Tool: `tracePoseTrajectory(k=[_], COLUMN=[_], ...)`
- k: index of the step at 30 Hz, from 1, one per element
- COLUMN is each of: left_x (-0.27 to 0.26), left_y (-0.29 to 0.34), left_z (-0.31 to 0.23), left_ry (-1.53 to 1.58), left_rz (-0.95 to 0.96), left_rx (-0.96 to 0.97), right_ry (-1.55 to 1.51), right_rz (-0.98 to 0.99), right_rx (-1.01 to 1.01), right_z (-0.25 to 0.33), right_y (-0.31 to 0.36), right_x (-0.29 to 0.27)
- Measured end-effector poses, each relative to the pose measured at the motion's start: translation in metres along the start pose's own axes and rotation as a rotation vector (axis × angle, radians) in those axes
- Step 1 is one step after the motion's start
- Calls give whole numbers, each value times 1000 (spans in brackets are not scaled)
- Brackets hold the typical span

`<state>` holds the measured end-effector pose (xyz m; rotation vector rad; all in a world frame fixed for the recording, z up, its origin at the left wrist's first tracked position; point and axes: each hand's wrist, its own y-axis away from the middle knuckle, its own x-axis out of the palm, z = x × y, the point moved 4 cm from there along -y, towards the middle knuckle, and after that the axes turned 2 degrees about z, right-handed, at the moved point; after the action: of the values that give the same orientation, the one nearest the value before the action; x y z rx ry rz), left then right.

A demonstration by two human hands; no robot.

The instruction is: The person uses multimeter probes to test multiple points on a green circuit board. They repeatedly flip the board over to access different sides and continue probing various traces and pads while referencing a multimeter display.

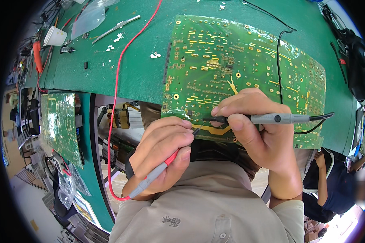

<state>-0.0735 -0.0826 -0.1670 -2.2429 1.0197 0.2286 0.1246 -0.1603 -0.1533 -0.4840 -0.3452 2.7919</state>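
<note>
The left hand [162, 143] grips a red-and-grey probe [149, 179], the right hand [260, 121] a grey-and-black probe [280, 118]. Their tips sit close together at the near edge of a large green circuit board [257, 67]. A white cup [55, 36] is far left; a second board [61, 127] lies nearer on the left.

A beige short-sleeved shirt [207, 198] bears a dark emblem [171, 221].
</note>
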Motion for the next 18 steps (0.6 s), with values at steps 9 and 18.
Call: tracePoseTrajectory(k=[9,18], left_x=[-1,0], left_y=[0,0], left_z=[1,1], left_ry=[12,-28], left_rz=[-3,7], left_rx=[5,35], right_ry=[-5,21], right_rz=[-6,13], right_rx=[9,-6], right_z=[-1,0], right_y=[0,0], right_x=[0,0])
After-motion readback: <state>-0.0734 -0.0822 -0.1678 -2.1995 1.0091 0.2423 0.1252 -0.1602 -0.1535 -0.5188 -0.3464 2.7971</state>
